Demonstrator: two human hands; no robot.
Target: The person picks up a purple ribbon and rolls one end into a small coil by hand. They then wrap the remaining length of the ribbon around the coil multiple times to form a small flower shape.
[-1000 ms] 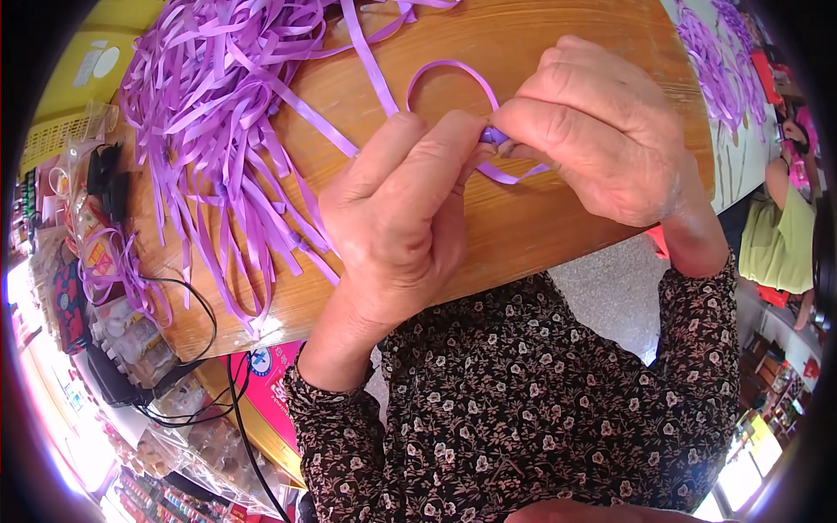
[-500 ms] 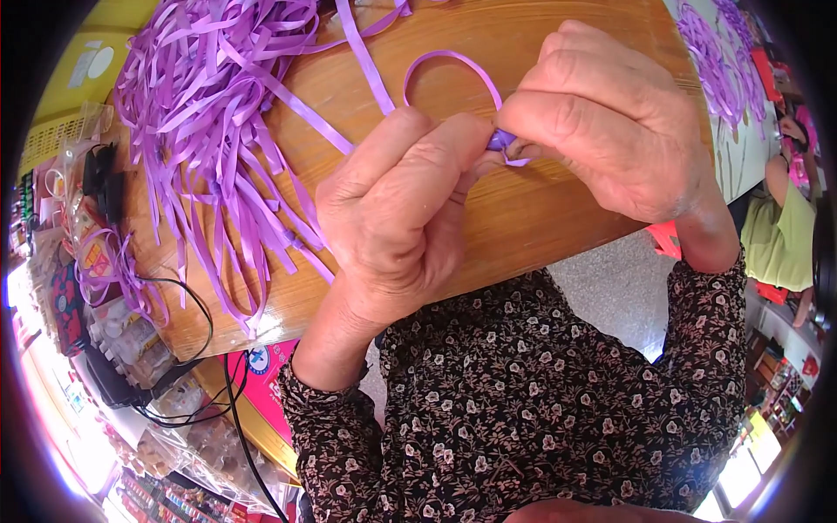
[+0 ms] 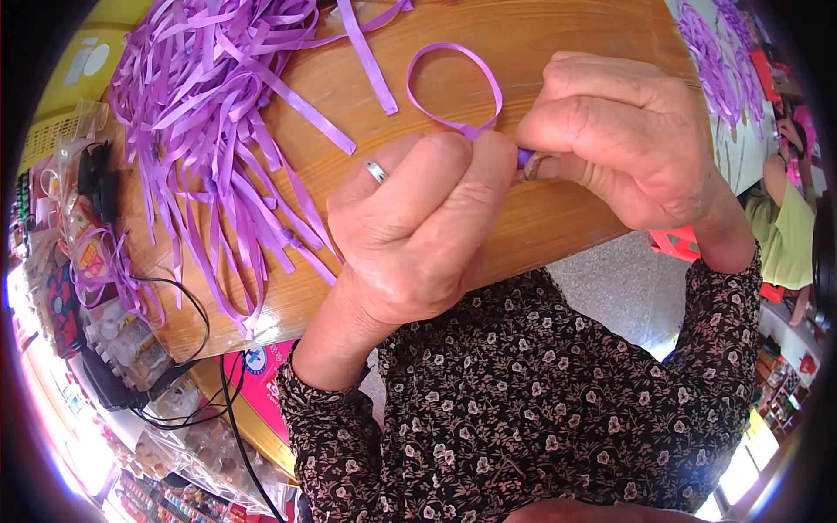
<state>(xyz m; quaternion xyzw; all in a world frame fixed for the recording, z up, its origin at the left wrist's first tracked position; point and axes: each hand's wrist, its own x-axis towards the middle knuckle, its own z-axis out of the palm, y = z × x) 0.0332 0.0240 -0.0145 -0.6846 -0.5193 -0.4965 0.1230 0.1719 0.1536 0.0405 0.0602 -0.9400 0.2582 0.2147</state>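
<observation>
Both hands pinch one purple ribbon [image 3: 453, 46] over the wooden table [image 3: 575, 193]. Beyond my fingers the ribbon stands up in a round loop, its two strands crossing just above my left fingertips. My left hand [image 3: 418, 222], with a silver ring on one finger, is closed on the ribbon below that crossing. My right hand [image 3: 623, 139] is closed close beside it, thumb and fingertips pinching a darker purple bit of the ribbon. Whether that bit is a knot is hidden by the fingers. Left of my hands lies a large heap of purple ribbons [image 3: 218, 96].
Bagged goods [image 3: 131, 344] and black cables [image 3: 231, 397] crowd the table's left side, near a yellow basket [image 3: 57, 135]. More purple ribbons [image 3: 719, 65] lie on a pale surface at the far right. Beyond it is another person in a yellow-green garment [image 3: 776, 240].
The ribbon loop has become rounder and more closed, its crossing now showing above my left hand. My right hand has shifted slightly right and down, and my left hand has turned, showing the ring.
</observation>
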